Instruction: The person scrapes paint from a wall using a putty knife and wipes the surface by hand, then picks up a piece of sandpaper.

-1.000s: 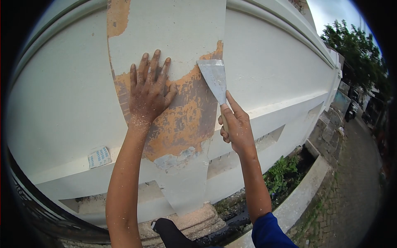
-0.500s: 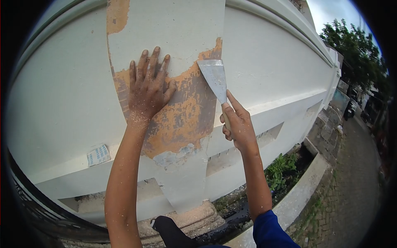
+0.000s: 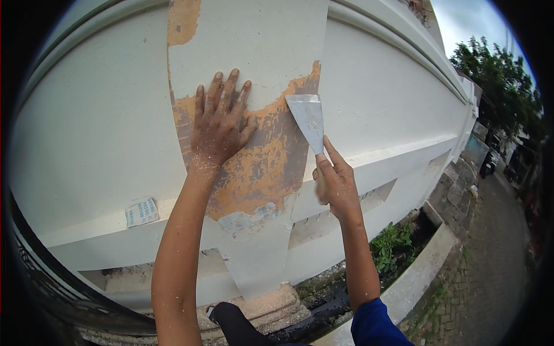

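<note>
My left hand (image 3: 220, 124) lies flat on the wall pillar (image 3: 259, 52) with its fingers spread, over the left part of a bare orange-brown patch (image 3: 254, 173). Dust and paint flecks cover its back and wrist. My right hand (image 3: 337, 184) is wrapped round the handle of a scraper (image 3: 310, 120), whose wide metal blade points up and slightly left. The blade's edge is at the upper right of the patch, near the pillar's right edge. White paint borders the patch above, and a greyish spot shows at its bottom.
A folded printed paper (image 3: 141, 212) rests on the wall ledge at left. Below are a black railing (image 3: 75, 300), a ditch and green plants (image 3: 392, 245). A paved lane (image 3: 496, 230) runs along the right, with a tree (image 3: 490, 81) beyond. My dark-clad leg shows at the bottom.
The wall and both hands appear shifted slightly right and down in the view. My right hand has tilted the scraper a little, with its blade still by the patch's upper right.
</note>
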A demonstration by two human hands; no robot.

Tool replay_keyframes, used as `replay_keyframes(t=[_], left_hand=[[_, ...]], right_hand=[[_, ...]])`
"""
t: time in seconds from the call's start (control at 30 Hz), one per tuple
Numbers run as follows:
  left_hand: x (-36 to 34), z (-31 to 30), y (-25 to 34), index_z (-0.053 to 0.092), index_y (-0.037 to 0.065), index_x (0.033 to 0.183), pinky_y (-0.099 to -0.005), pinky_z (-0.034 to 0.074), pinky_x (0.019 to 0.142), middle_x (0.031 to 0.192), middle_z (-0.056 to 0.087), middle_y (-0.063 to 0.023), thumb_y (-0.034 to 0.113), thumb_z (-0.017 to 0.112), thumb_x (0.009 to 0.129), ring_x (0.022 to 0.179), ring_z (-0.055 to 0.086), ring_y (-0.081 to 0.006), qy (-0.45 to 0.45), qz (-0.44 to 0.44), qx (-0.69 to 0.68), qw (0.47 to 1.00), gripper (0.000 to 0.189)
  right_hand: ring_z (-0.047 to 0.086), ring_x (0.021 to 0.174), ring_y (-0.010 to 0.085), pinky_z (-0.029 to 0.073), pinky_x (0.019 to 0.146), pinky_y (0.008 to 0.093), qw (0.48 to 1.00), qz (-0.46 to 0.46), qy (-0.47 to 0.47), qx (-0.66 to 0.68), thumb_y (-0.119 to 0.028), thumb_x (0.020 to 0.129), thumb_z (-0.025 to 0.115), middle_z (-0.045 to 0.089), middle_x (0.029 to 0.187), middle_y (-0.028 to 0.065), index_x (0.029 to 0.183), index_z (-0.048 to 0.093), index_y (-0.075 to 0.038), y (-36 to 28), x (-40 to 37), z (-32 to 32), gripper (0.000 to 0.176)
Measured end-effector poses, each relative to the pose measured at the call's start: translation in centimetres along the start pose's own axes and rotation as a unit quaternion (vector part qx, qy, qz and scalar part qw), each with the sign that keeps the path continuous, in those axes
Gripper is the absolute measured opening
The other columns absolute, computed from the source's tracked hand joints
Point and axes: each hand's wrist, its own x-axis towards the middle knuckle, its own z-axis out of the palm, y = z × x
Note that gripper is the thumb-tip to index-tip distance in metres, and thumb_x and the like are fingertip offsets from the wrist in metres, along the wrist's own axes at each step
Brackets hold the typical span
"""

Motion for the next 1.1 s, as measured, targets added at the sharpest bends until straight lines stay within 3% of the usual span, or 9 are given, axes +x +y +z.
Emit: replay_keyframes(t=[1.1], left_hand=[[0.0, -0.1, 0.1, 0.050, 0.023, 0.139, -0.0516, 0.020, 0.119, 0.153, 0.035, -0.0024, 0.036, 0.061, 0.080, 0.143, 0.027, -0.0254, -0.005, 0.000, 0.001, 1.000, 0.062]], right_hand=[[0.042, 0.042, 0.0035, 0.034, 0.034, 0.0210, 1.000, -0.027, -0.007, -0.014, -0.028, 0.100, 0.052, 0.050, 0.061, -0.0004, 0.148, 0.036, -0.007, 1.0, -0.6, 0.7, 0.054]])
